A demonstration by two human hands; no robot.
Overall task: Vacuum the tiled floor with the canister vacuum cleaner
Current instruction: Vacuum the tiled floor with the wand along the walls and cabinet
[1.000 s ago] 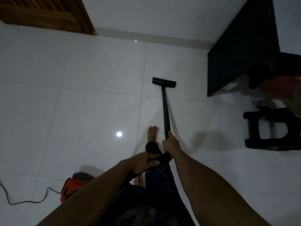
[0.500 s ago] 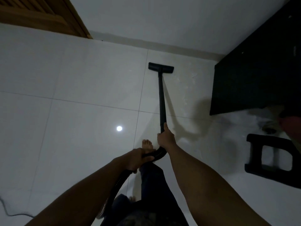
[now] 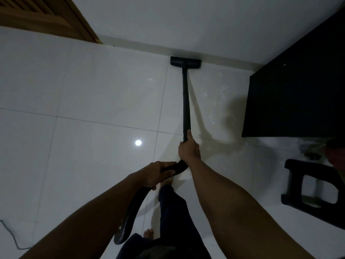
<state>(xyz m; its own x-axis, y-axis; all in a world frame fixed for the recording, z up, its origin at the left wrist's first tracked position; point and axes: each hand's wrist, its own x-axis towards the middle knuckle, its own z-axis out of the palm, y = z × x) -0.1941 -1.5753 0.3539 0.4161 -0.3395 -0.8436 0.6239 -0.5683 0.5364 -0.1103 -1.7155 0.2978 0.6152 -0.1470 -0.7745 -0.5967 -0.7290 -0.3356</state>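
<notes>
Where the white tiled floor (image 3: pixel 93 101) meets the skirting, the flat black floor nozzle (image 3: pixel 185 62) is pressed, its long black wand (image 3: pixel 186 101) running straight back to the nearer right hand (image 3: pixel 188 149), wrapped around it. The left hand (image 3: pixel 158 171) is closed on the ribbed black hose (image 3: pixel 134 206). No writing can be read.
</notes>
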